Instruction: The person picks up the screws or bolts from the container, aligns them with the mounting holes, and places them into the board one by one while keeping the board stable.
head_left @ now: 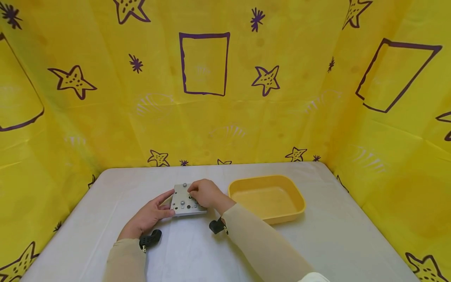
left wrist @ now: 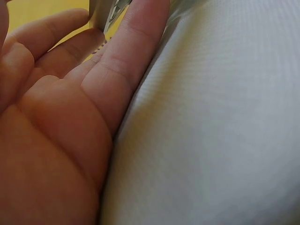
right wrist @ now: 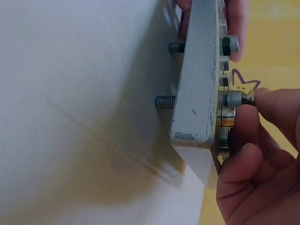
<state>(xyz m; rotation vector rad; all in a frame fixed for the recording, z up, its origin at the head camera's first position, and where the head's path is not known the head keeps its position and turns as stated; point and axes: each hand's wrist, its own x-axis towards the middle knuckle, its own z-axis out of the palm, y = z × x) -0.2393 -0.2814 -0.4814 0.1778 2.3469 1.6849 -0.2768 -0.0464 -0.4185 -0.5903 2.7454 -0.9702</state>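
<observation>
A silver metal plate [head_left: 181,197] with holes and socket-head bolts is tilted over the white table. My left hand [head_left: 150,213] grips it by the left edge, thumb at the near corner and fingers farther up the side. Over the plate's right part, my right hand [head_left: 207,194] pinches a small metal screw [right wrist: 248,97] between thumb and forefinger. That screw sits right at a knurled bolt head [right wrist: 234,98] on the plate's face. Threaded bolt ends [right wrist: 165,102] stick out of the underside. In the left wrist view only a sliver of the plate [left wrist: 100,13] shows beyond the fingers.
A yellow plastic tray [head_left: 299,209] stands on the table just right of the plate, beside my right forearm. The white table [head_left: 123,184] ends at yellow cloth walls [head_left: 208,129] with purple drawings. Each wrist wears a black camera [head_left: 151,238].
</observation>
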